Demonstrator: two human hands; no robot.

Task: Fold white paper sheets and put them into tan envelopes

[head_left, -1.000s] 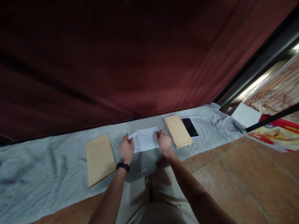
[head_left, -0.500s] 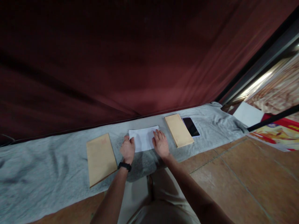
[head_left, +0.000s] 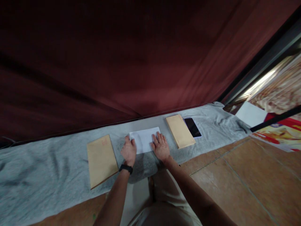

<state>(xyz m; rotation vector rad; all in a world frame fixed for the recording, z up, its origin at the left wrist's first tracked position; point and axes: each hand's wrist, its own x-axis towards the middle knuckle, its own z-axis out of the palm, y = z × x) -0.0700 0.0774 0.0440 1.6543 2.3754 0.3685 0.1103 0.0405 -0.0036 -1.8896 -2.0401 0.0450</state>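
A white sheet of paper (head_left: 143, 140), folded to a narrow strip as far as I can see, lies between my hands on the grey cloth. My left hand (head_left: 129, 151) grips its left edge, thumb on top and fingers curled at the side. Flat on the right end of the paper rests my right hand (head_left: 161, 147), fingers spread. To the left lies a stack of brown envelopes (head_left: 102, 160). Another brown envelope stack (head_left: 180, 131) sits just right of my right hand, with a phone (head_left: 192, 127) beside it, screen dark.
A grey cloth (head_left: 47, 175) covers the long narrow surface. Behind it rises a dark red curtain (head_left: 141, 62). At the right are a dark metal bar (head_left: 275, 118), a white board (head_left: 251, 114) and a colourful printed sheet (head_left: 279, 135) over the tiled floor (head_left: 235, 179).
My right hand has slid slightly left and flattened further onto the paper. My left hand stays at the left edge.
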